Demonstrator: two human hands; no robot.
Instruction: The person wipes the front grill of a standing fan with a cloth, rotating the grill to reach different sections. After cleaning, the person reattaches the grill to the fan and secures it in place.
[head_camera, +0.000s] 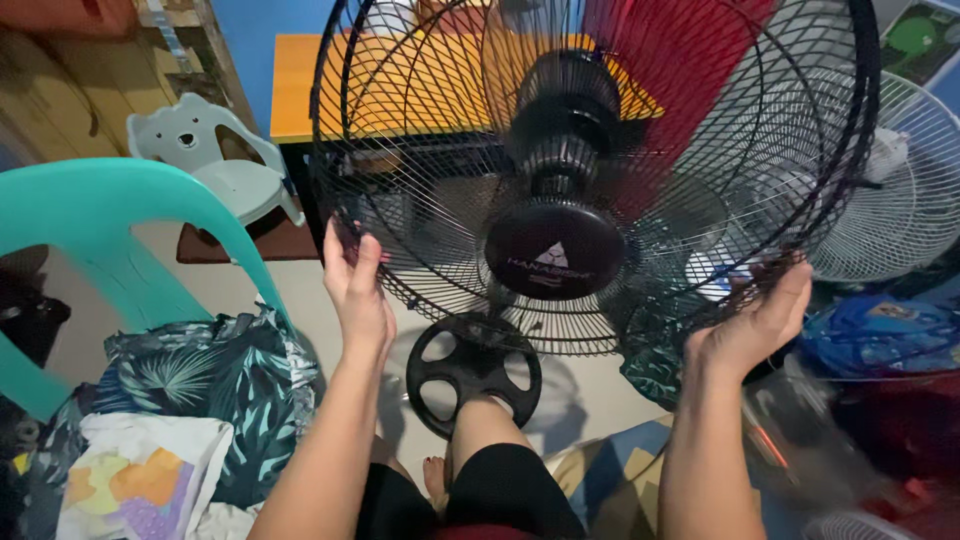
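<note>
I hold the black wire fan cage (600, 170) up in front of me, my left hand (358, 290) flat and open against its lower left rim and my right hand (760, 320) curled around its lower right rim. The fan's round black base (472, 370) rests on the floor under my foot, beside the teal plastic chair (120, 240) with leaf-print cloth (210, 380) draped over its seat.

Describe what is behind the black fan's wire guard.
Through the black fan guard show the motor housing, an orange tabletop and red fabric. The hub cap hides the shaft.
</note>
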